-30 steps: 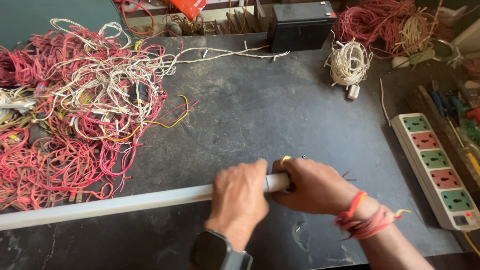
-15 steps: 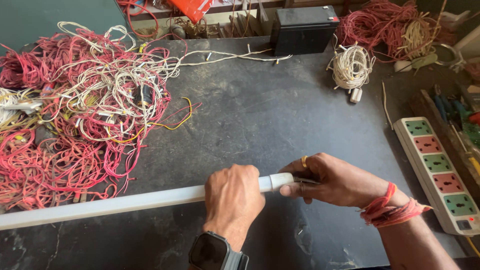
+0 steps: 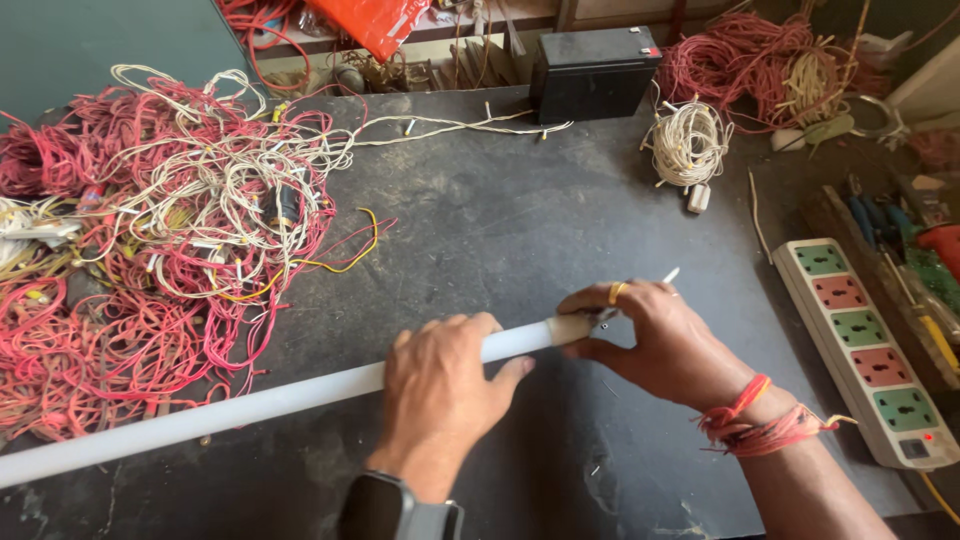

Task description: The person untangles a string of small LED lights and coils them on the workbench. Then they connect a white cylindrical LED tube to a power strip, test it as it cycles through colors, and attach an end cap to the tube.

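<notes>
On the table (image 3: 480, 230), the left hand (image 3: 440, 390) clamps the tube (image 3: 250, 408) steady while the right hand (image 3: 665, 335) pinches its end cap (image 3: 572, 327).

The left hand (image 3: 440, 385) lies palm down, fingers curled over and thumb stretched to the right, its wrist low in view. The right hand (image 3: 660, 335) reaches in from the right, fingers pinched together toward the left, forearm angled up from the lower right.
</notes>
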`<state>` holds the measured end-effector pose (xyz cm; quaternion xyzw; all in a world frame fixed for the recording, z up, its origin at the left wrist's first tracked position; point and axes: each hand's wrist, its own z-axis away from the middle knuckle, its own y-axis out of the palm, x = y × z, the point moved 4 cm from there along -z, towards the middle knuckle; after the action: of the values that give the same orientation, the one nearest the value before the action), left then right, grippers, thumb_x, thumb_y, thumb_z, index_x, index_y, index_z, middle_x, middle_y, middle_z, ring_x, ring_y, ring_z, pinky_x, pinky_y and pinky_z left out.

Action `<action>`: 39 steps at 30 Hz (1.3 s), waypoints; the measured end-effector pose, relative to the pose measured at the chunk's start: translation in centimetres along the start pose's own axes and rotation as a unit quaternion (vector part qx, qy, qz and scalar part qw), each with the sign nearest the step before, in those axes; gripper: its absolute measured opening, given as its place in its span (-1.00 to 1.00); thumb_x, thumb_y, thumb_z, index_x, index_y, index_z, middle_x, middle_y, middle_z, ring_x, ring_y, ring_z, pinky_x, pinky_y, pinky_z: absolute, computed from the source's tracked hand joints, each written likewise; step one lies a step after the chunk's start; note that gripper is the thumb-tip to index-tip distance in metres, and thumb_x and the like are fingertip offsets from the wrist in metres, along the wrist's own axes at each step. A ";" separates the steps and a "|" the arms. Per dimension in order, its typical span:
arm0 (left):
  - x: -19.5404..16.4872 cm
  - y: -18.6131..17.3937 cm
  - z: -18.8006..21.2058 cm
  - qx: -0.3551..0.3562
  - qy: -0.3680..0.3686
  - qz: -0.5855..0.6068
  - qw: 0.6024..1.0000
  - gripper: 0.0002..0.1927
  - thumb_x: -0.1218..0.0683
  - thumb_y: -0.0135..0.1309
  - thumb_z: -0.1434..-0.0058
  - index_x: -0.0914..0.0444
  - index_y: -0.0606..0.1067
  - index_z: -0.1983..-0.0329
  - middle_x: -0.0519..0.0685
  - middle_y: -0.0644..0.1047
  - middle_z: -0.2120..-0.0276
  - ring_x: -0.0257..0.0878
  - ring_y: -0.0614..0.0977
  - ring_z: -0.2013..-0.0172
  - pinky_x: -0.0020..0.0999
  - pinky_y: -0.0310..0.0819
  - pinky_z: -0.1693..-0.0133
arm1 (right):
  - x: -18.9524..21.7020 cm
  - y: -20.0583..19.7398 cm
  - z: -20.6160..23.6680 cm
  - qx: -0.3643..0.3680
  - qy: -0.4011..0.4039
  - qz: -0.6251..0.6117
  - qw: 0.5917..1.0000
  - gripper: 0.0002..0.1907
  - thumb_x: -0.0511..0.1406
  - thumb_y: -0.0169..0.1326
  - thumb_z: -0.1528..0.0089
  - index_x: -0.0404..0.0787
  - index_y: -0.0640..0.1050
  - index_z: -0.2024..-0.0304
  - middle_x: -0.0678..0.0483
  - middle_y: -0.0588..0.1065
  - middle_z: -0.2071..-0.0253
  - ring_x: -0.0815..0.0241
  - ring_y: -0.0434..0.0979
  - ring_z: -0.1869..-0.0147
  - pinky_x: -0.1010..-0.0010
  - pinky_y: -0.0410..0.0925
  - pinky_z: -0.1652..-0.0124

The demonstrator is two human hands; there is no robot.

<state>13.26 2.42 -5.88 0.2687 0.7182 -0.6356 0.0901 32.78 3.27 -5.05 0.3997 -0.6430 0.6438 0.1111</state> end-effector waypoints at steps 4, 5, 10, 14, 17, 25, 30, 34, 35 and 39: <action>0.9 -0.7 -0.3 0.075 -0.083 0.074 0.991 -0.70 -0.14 0.36 0.01 0.01 0.66 0.24 -0.07 0.59 0.44 -0.04 0.64 0.35 -0.06 0.44 0.25 | -0.7 -0.6 0.2 -0.045 0.002 0.073 0.996 -0.52 -0.20 0.42 0.05 -0.08 0.62 0.08 0.09 0.63 0.22 0.07 0.58 0.05 0.19 0.31 -0.03; 0.7 -1.0 -0.4 0.061 -0.076 0.074 0.992 -0.71 -0.12 0.38 0.04 0.01 0.67 0.27 -0.06 0.60 0.45 -0.04 0.64 0.35 -0.06 0.44 0.25 | -0.7 -0.5 0.3 -0.050 0.001 0.091 0.995 -0.47 -0.19 0.44 0.08 -0.08 0.62 0.06 0.07 0.62 0.23 0.04 0.55 0.06 0.14 0.26 -0.05; -0.2 -1.0 -0.3 -0.002 -0.052 0.075 0.996 -0.72 -0.02 0.45 0.14 0.08 0.67 0.35 -0.07 0.61 0.45 -0.06 0.65 0.32 -0.06 0.43 0.24 | -0.4 -0.2 -0.1 -0.030 0.046 0.115 0.992 -0.56 -0.15 0.41 0.03 0.02 0.63 0.11 0.19 0.64 0.23 0.16 0.59 0.04 0.22 0.26 -0.15; -0.1 -0.7 -0.3 -0.016 -0.046 0.073 0.996 -0.71 0.02 0.46 0.16 0.11 0.67 0.34 -0.06 0.61 0.42 -0.05 0.64 0.29 -0.07 0.44 0.23 | 1.2 -0.9 0.1 -0.095 -0.046 0.106 0.989 -0.36 -0.15 0.44 0.10 -0.12 0.59 -0.03 0.07 0.56 0.13 0.04 0.50 -0.05 0.21 0.24 -0.11; -0.1 -0.6 -0.4 -0.033 -0.038 0.063 0.997 -0.69 0.05 0.46 0.17 0.13 0.67 0.32 -0.06 0.62 0.41 -0.05 0.64 0.29 -0.06 0.44 0.23 | 2.0 -1.8 0.7 -0.193 -0.132 0.020 0.972 -0.53 -0.21 0.35 -0.06 -0.26 0.54 0.06 0.01 0.49 0.14 0.10 0.48 0.00 0.30 0.32 -0.02; 0.1 -0.5 -0.5 -0.009 -0.070 0.050 0.996 -0.71 0.04 0.46 0.14 0.11 0.65 0.32 -0.08 0.62 0.37 -0.08 0.64 0.29 -0.08 0.44 0.22 | -4.9 -5.4 3.4 -0.539 0.182 -0.341 0.748 -0.58 -0.02 0.04 -0.43 -0.03 0.31 0.44 0.24 0.21 0.56 0.40 0.10 0.56 0.50 -0.02 0.58; 0.0 -0.7 -0.6 0.004 -0.087 0.055 0.995 -0.70 0.02 0.46 0.15 0.10 0.65 0.33 -0.09 0.62 0.34 -0.06 0.64 0.28 -0.07 0.43 0.21 | -8.7 -6.9 5.3 -0.502 0.281 -0.506 0.643 -0.75 -0.10 0.01 -0.37 -0.02 0.38 0.35 0.25 0.25 0.53 0.39 0.13 0.57 0.49 0.06 0.53; -0.1 -0.8 -0.8 0.011 -0.095 0.056 0.994 -0.67 0.01 0.45 0.16 0.07 0.66 0.29 -0.07 0.62 0.33 -0.03 0.63 0.27 -0.07 0.43 0.22 | -9.7 -6.2 5.2 -0.365 0.352 -0.528 0.681 -0.89 -0.19 0.04 -0.29 -0.06 0.46 0.25 0.26 0.27 0.54 0.38 0.15 0.57 0.47 0.07 0.53; -0.1 -0.9 -0.8 0.007 -0.092 0.056 0.994 -0.68 0.00 0.44 0.14 0.07 0.66 0.28 -0.07 0.62 0.32 -0.03 0.63 0.28 -0.06 0.43 0.22 | -9.8 -6.2 5.1 -0.353 0.373 -0.473 0.715 -0.84 -0.17 0.04 -0.29 -0.09 0.49 0.23 0.22 0.29 0.55 0.35 0.14 0.58 0.45 0.06 0.54; -0.3 -1.3 -0.7 -0.007 -0.075 0.048 0.996 -0.71 -0.05 0.40 0.08 0.05 0.67 0.27 -0.07 0.63 0.34 -0.02 0.64 0.28 -0.04 0.41 0.23 | -9.2 -5.5 4.3 -0.292 0.424 -0.204 0.833 -0.57 0.00 0.05 -0.32 -0.25 0.58 0.22 0.12 0.35 0.54 0.30 0.20 0.56 0.40 0.11 0.54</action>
<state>13.02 3.01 -4.53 0.2537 0.7004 -0.6436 0.1759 44.02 3.61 -7.69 0.1588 -0.5950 0.4949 0.6130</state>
